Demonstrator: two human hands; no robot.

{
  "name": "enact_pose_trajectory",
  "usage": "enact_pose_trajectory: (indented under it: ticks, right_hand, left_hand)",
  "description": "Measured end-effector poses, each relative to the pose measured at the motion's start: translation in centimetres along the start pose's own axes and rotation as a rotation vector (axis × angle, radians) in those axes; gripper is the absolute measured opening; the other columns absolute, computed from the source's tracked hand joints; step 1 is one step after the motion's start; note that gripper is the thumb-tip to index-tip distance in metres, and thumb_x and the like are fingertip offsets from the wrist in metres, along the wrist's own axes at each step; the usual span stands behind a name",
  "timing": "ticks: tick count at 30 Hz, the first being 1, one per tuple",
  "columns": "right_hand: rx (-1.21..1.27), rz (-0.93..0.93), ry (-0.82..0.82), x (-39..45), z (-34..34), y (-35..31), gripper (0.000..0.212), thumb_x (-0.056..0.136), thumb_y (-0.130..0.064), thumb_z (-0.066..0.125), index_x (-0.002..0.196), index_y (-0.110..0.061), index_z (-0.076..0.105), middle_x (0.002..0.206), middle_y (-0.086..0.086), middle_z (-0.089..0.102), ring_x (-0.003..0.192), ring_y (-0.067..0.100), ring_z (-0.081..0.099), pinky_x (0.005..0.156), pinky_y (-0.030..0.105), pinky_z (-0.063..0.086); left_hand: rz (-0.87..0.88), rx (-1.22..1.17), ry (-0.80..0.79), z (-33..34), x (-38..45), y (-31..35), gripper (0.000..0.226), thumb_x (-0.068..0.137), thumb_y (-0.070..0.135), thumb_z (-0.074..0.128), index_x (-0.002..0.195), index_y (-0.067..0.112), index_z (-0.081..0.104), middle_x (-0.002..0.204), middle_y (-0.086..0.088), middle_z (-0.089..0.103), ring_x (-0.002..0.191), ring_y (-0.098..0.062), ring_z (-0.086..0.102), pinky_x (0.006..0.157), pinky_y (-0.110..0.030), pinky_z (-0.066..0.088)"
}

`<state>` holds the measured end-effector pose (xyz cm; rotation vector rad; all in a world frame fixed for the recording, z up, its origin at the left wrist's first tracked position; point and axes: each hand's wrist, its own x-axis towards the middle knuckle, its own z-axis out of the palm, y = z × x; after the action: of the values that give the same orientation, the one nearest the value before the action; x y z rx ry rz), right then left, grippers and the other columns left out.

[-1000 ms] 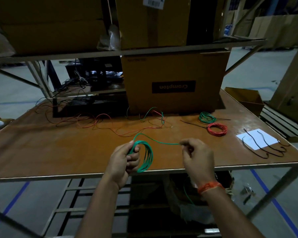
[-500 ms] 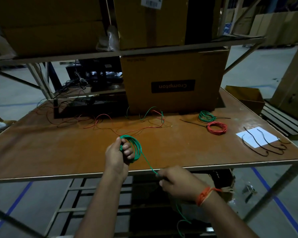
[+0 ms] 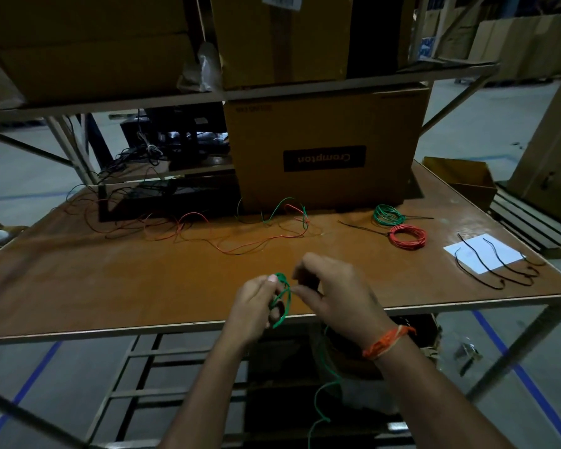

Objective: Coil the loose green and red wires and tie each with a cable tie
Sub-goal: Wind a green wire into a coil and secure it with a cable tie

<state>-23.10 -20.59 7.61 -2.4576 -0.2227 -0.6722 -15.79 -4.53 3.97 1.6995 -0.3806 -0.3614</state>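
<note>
The room is dim, like a warehouse. A brown wooden table (image 3: 110, 286) on a grey metal frame fills the middle. Above its far side runs a metal shelf (image 3: 305, 89) loaded with large cardboard boxes (image 3: 282, 37). Another cardboard box (image 3: 327, 131) stands on the table under the shelf, its dark label upside down. The floor (image 3: 30, 367) is grey concrete with blue tape lines (image 3: 525, 380). More boxes (image 3: 515, 43) are stacked at the far right.

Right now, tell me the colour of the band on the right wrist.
Orange: the wrist band is a bunched orange thread, seen in the head view.
</note>
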Motion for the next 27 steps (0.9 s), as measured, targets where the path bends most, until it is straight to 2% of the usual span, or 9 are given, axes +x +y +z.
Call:
enact_pose_trajectory:
  ticks: [3,6,10,14,17,20,22,25,27]
  right_hand:
    - [0.076,0.063,0.062,0.3,0.5,1.2,0.017,0.088,-0.029,0.072,0.1,-0.022,0.061,0.094,-0.01,0.062,0.086,0.006,0.057,0.071,0.021,0.051]
    - [0.274,0.171,0.096,-0.3,1.6,2.4,0.017,0.09,-0.037,0.07,0.092,-0.022,0.062,0.081,-0.007,0.063,0.074,0.007,0.06,0.062,0.027,0.052]
    - [0.388,0.276,0.108,-2.0,4.1,3.3,0.027,0.098,-0.041,0.056,0.078,-0.022,0.056,0.064,0.002,0.056,0.06,0.019,0.054,0.057,0.042,0.045]
    - [0.297,0.304,-0.12,-4.3,6.9,3.3,0.027,0.094,-0.039,0.056,0.069,-0.031,0.048,0.056,-0.007,0.045,0.056,0.003,0.043,0.056,0.034,0.036]
    - [0.398,0.349,-0.149,-5.3,8.2,2.4,0.019,0.092,-0.034,0.061,0.077,-0.025,0.054,0.066,-0.008,0.054,0.064,0.003,0.051,0.064,0.033,0.043]
    - [0.419,0.389,0.096,-4.7,7.9,2.0,0.011,0.088,-0.032,0.062,0.093,-0.026,0.055,0.087,-0.011,0.061,0.08,0.008,0.058,0.076,0.039,0.051]
    - [0.456,0.381,0.196,-3.4,6.7,1.6,0.02,0.088,-0.034,0.062,0.108,-0.03,0.058,0.107,-0.014,0.061,0.099,0.005,0.059,0.085,0.034,0.052]
    - [0.813,0.438,0.095,-1.0,4.7,0.9,0.04,0.09,-0.043,0.055,0.129,-0.033,0.056,0.129,-0.013,0.06,0.121,0.005,0.056,0.098,0.032,0.048]
    - [1.001,0.517,-0.056,0.2,4.3,0.9,0.044,0.092,-0.049,0.049,0.132,-0.033,0.056,0.129,-0.009,0.063,0.119,0.011,0.059,0.096,0.035,0.047]
  left_hand:
    - [-0.114,-0.222,-0.184,-0.3,-0.3,0.5,0.039,0.106,0.042,0.043,0.083,0.013,0.056,0.055,0.007,0.032,0.044,-0.006,0.023,0.042,-0.02,0.016]
    - [-0.17,-0.46,-0.291,-0.7,-0.7,1.1,0.036,0.1,0.042,0.048,0.075,0.017,0.054,0.052,0.007,0.023,0.04,-0.007,0.016,0.045,-0.025,0.008]
    - [-0.213,-1.012,-0.16,-1.2,-0.5,1.4,0.034,0.099,0.036,0.046,0.071,0.019,0.049,0.05,0.01,0.023,0.042,-0.005,0.01,0.042,-0.021,0.011]
    - [-0.134,-1.341,-0.022,-2.6,0.3,1.7,0.039,0.108,0.032,0.035,0.074,0.02,0.049,0.05,0.009,0.028,0.037,-0.006,0.019,0.04,-0.017,0.017]
    - [-0.108,-1.304,-0.007,-3.1,0.6,2.0,0.037,0.108,0.032,0.034,0.076,0.021,0.048,0.051,0.009,0.029,0.035,-0.005,0.026,0.04,-0.018,0.017]
    - [-0.12,-1.141,0.004,-2.9,0.4,2.1,0.036,0.108,0.033,0.036,0.076,0.02,0.048,0.05,0.01,0.029,0.034,-0.002,0.024,0.039,-0.018,0.015]
    - [-0.123,-0.974,-0.027,-2.8,0.1,2.1,0.036,0.107,0.033,0.037,0.077,0.018,0.048,0.049,0.011,0.028,0.034,-0.002,0.023,0.038,-0.018,0.016]
    - [-0.128,-0.783,-0.128,-2.5,-0.3,2.7,0.034,0.105,0.035,0.039,0.076,0.017,0.047,0.05,0.01,0.028,0.035,-0.003,0.022,0.038,-0.02,0.016]
    - [-0.121,-0.73,-0.161,-2.1,-0.5,3.0,0.036,0.105,0.035,0.039,0.075,0.017,0.047,0.05,0.01,0.027,0.035,-0.003,0.02,0.039,-0.02,0.014]
